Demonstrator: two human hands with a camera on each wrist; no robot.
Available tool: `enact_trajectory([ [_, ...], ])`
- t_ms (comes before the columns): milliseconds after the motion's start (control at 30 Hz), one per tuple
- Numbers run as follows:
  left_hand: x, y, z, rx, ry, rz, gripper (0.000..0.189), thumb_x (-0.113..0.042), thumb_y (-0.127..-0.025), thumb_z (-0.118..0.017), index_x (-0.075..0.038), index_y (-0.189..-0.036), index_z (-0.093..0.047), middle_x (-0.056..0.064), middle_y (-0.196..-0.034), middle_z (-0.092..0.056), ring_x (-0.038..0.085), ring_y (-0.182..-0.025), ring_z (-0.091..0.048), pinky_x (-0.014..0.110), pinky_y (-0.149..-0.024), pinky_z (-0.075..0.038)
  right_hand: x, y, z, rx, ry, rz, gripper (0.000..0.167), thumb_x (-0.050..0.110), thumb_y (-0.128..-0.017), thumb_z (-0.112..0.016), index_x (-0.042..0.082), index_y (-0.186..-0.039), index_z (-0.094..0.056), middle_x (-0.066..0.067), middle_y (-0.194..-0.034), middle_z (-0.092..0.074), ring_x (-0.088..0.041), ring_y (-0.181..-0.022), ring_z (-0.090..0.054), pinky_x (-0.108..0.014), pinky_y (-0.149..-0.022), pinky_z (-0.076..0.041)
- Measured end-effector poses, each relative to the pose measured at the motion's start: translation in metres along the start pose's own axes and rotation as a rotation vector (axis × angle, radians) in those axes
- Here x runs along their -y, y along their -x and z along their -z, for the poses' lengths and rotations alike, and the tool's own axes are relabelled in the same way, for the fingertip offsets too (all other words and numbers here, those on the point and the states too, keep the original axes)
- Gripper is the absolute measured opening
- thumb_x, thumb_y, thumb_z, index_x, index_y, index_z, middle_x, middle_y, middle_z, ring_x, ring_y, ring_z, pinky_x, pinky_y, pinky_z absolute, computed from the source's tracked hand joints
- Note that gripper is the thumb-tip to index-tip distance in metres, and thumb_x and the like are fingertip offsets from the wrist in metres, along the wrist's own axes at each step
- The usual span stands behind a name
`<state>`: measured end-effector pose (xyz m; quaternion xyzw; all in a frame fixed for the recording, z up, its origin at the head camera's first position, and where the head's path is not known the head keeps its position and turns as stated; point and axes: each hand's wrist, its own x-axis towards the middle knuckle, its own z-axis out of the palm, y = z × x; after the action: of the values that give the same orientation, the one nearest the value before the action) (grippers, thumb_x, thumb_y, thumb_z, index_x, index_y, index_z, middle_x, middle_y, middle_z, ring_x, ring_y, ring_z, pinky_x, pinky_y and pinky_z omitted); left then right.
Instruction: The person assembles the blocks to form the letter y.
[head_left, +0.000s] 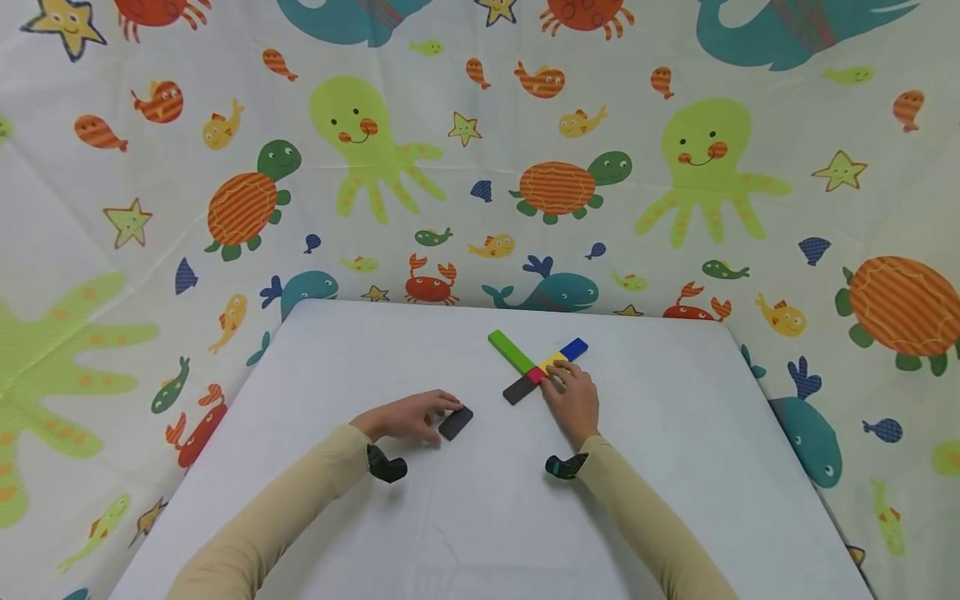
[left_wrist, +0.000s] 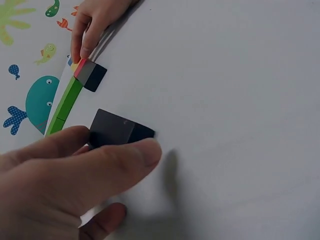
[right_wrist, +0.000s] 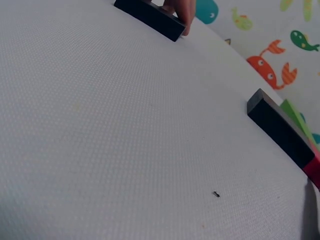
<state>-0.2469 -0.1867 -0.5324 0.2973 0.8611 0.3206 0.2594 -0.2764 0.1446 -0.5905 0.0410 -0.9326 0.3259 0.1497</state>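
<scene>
My left hand (head_left: 408, 418) pinches a loose black block (head_left: 456, 423) between thumb and fingers. The left wrist view shows this block (left_wrist: 112, 129) above the thumb, one end tilted toward the camera. To its right, several coloured blocks form a cross-like shape on the table. A black block (head_left: 519, 389), a red block (head_left: 536, 375), a yellow block (head_left: 553, 361) and a blue block (head_left: 575, 348) make one line. A long green piece (head_left: 510, 352) runs off to the far left from the red one. My right hand (head_left: 576, 402) has its fingertips on the yellow block, partly hiding it.
The white table (head_left: 465, 533) extends around the blocks, with its far edge behind the blue and green ones. A cloth printed with sea animals (head_left: 480, 167) hangs behind and beside it. Dark bands (head_left: 386, 464) sit at both wrists.
</scene>
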Motion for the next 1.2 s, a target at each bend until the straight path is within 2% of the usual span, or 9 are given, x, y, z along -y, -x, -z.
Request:
enact_trajectory([
  [133,0.002,-0.004,-0.004,-0.021,-0.045,-0.038,0.064,-0.011,-0.084,-0.076,-0.011,-0.143,-0.051,0.005,-0.146,-0.045,0.019,-0.116,-0.05,0.038,-0.095,-0.044,-0.002,0.0,0.0,-0.002,-0.006,0.011,0.034,0.033,-0.093,-0.067,0.011,-0.119,-0.071,-0.007,-0.13,-0.06,-0.03,-0.117,-0.053,-0.047,-0.097,-0.041],
  [300,0.005,-0.01,-0.011,-0.068,-0.041,-0.118,0.066,-0.015,-0.084,-0.078,-0.006,-0.142,-0.05,0.01,-0.148,-0.045,0.027,-0.13,-0.046,0.042,-0.103,-0.041,-0.003,0.0,-0.001,0.009,-0.004,0.013,0.034,0.032,-0.093,-0.067,0.011,-0.119,-0.071,-0.006,-0.131,-0.06,-0.03,-0.117,-0.053,-0.047,-0.097,-0.041],
  [433,0.005,-0.015,-0.016,-0.109,-0.049,-0.143,0.066,-0.019,-0.083,-0.079,-0.006,-0.142,-0.05,0.009,-0.146,-0.048,0.028,-0.134,-0.043,0.043,-0.107,-0.037,-0.004,0.001,-0.002,0.013,-0.01,0.011,0.034,0.033,-0.093,-0.066,0.012,-0.119,-0.071,-0.006,-0.131,-0.06,-0.03,-0.118,-0.053,-0.047,-0.097,-0.041],
  [600,0.002,-0.022,-0.02,-0.146,-0.06,-0.147,0.064,-0.021,-0.083,-0.079,-0.006,-0.139,-0.053,0.007,-0.14,-0.053,0.022,-0.121,-0.052,0.039,-0.1,-0.043,-0.005,0.001,-0.002,0.012,-0.016,0.014,0.034,0.034,-0.093,-0.066,0.012,-0.119,-0.071,-0.006,-0.131,-0.06,-0.03,-0.118,-0.053,-0.047,-0.098,-0.041],
  [800,0.0,-0.033,-0.023,-0.172,-0.058,-0.129,0.065,-0.025,-0.083,-0.079,-0.007,-0.139,-0.053,0.004,-0.137,-0.055,0.016,-0.11,-0.054,0.036,-0.095,-0.045,-0.004,0.0,-0.002,-0.002,-0.015,0.018,0.034,0.033,-0.093,-0.067,0.011,-0.118,-0.071,-0.006,-0.131,-0.06,-0.029,-0.118,-0.053,-0.047,-0.098,-0.041],
  [933,-0.005,-0.041,-0.024,-0.186,-0.071,-0.162,0.065,-0.025,-0.085,-0.078,-0.006,-0.141,-0.051,0.004,-0.134,-0.056,0.016,-0.102,-0.054,0.033,-0.088,-0.047,-0.003,0.001,-0.003,-0.006,-0.012,0.02,0.034,0.033,-0.093,-0.067,0.011,-0.118,-0.071,-0.007,-0.13,-0.061,-0.03,-0.117,-0.053,-0.048,-0.096,-0.042],
  [1067,-0.014,-0.051,-0.023,-0.173,-0.076,-0.207,0.066,-0.021,-0.086,-0.077,-0.006,-0.143,-0.049,0.004,-0.138,-0.054,0.016,-0.1,-0.054,0.029,-0.084,-0.048,-0.003,0.0,-0.004,-0.008,-0.012,0.017,0.034,0.034,-0.092,-0.067,0.011,-0.118,-0.072,-0.007,-0.13,-0.061,-0.03,-0.116,-0.053,-0.048,-0.097,-0.042],
  [1200,-0.017,-0.059,-0.024,-0.143,-0.084,-0.207,0.064,-0.02,-0.086,-0.076,-0.005,-0.142,-0.049,0.006,-0.142,-0.052,0.014,-0.1,-0.056,0.026,-0.083,-0.049,-0.003,-0.002,-0.003,-0.011,-0.01,0.016,0.034,0.034,-0.093,-0.067,0.012,-0.118,-0.071,-0.006,-0.13,-0.06,-0.029,-0.117,-0.053,-0.048,-0.097,-0.042],
])
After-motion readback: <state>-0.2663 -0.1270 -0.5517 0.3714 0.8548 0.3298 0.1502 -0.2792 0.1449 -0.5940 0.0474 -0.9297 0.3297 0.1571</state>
